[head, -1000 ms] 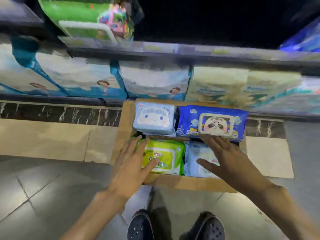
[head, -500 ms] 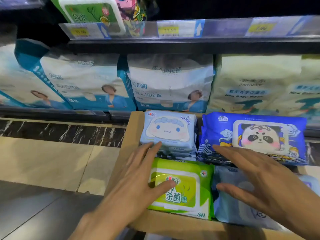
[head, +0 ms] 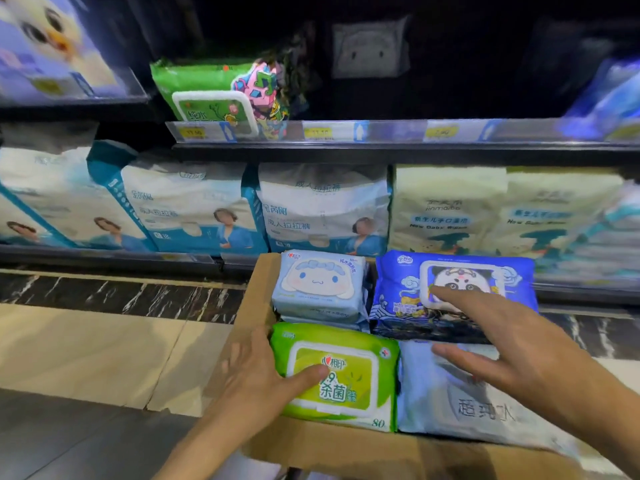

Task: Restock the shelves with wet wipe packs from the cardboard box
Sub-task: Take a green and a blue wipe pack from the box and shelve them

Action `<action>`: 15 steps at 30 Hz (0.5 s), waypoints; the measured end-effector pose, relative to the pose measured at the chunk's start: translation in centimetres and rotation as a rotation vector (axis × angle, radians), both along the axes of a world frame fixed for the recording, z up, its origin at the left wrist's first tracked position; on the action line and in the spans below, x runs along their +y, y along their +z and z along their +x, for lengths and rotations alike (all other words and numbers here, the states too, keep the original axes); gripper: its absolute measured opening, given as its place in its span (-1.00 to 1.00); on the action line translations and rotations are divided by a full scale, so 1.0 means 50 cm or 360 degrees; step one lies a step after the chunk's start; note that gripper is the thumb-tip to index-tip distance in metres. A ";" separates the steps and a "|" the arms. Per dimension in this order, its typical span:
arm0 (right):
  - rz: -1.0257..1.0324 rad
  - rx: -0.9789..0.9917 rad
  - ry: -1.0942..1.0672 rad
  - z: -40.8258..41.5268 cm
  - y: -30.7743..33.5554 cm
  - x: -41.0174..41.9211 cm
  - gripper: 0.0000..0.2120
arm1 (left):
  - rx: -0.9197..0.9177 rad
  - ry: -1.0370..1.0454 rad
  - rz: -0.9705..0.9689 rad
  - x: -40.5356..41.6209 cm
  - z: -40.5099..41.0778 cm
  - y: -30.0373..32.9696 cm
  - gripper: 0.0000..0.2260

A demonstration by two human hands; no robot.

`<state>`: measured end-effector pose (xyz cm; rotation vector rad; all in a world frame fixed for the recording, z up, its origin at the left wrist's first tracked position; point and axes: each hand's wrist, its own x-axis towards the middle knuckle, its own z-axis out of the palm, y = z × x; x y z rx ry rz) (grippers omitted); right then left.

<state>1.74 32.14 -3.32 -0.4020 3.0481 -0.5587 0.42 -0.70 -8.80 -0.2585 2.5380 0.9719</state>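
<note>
I see the cardboard box point(head: 254, 299) on the floor against the foot of the shelves, open at the top and holding four wet wipe packs laid flat in two rows. The green pack point(head: 341, 377) lies in the near left corner, a pale blue pack point(head: 460, 407) beside it on the near right, a light blue pack with a cartoon face point(head: 317, 284) at the far left on top of another like it, and a dark blue panda pack point(head: 408, 299) at the far right.

My left hand point(head: 256, 382) is at the green pack's left edge: the thumb lies across its lid, while the fingers reach down between pack and box wall, so it has the pack in a light clasp. My right hand point(head: 516, 344) is spread wide and flat; its forefinger tip touches the panda pack's lid, and the thumb stretches over the pale blue pack. It has hold of nothing.

Behind the box, the bottom shelf carries large blue-and-white bags point(head: 194, 209) and cream bags point(head: 450, 209). The shelf above has a price rail point(head: 381, 131) and one green wipe pack point(head: 204, 95) standing at its left
</note>
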 end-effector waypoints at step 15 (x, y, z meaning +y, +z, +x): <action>-0.0108 -0.0776 -0.0816 0.063 -0.046 0.141 -0.51 | 0.0126 0.0295 0.0739 0.044 -0.001 0.035 -0.32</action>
